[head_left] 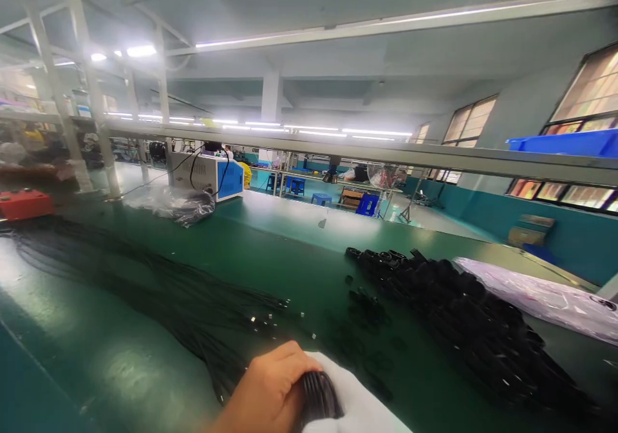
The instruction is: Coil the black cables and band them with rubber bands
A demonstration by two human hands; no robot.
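Observation:
My left hand is at the bottom edge, its fingers wrapped round a thick bundle of black cables. A white cloth lies against the right side of the bundle. Whether it covers another hand I cannot tell. A long sheaf of thin black cables with small metal ends stretches across the green table from the far left toward my hand. My right hand is not visible.
A heap of black moulded parts lies to the right, with a clear plastic bag behind it. A red box, a bagged cable coil and a white-and-blue machine stand further back. A blue bin rests on the overhead rail.

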